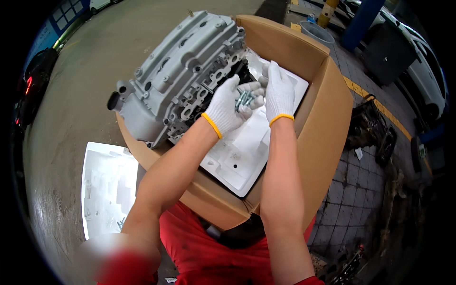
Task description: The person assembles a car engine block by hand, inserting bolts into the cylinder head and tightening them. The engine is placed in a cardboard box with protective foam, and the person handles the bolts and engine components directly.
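My left hand (231, 104), in a white knit glove with a yellow cuff, is cupped palm up around several small silvery bolts (244, 99). Close beside its fingertips is my right hand (279, 92), gloved the same way, back of the hand towards me. Its fingers are pressed together and partly turned away, so anything between them is hidden. Left of both hands rests a large grey engine (185, 61) with a ribbed cover and a row of ports along its near side. White moulded foam (237, 147) lies under my hands.
A cardboard box (323, 128) with raised walls surrounds the engine and foam. Another white foam piece (107, 185) with some bolts in it sits on the floor at left. Dark machine parts (368, 126) and a grey tub (317, 34) stand at right, near parked cars.
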`<act>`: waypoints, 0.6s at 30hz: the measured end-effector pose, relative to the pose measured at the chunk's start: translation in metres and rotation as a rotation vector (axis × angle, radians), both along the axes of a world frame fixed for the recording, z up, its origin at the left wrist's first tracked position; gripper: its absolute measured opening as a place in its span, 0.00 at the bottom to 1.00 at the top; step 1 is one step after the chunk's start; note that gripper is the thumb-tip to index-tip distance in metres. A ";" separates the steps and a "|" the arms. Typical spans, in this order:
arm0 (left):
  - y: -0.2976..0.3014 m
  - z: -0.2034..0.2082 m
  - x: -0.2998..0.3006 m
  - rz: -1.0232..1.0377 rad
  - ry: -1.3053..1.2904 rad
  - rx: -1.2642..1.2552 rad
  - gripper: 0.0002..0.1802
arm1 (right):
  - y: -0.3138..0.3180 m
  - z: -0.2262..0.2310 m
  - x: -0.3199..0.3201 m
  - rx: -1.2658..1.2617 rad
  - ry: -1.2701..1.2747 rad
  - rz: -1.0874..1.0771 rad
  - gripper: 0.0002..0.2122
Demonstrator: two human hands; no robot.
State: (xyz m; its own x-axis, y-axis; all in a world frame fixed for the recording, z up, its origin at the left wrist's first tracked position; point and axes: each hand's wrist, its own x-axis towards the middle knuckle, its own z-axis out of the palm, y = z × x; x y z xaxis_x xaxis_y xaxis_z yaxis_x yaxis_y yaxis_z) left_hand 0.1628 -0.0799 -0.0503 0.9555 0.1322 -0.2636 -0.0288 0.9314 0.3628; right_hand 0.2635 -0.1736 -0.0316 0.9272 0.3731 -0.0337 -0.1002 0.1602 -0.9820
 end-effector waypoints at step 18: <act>0.022 -0.011 -0.001 0.088 -0.102 0.033 0.35 | -0.027 0.006 0.002 -0.009 -0.190 0.635 0.17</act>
State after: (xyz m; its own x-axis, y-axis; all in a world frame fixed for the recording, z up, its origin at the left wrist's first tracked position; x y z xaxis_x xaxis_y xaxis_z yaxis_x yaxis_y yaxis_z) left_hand 0.1621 -0.0575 -0.0612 0.9616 0.2233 -0.1598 -0.1478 0.9115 0.3839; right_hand 0.2652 -0.2004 -0.0259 0.5172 0.8496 0.1028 0.0027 0.1185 -0.9929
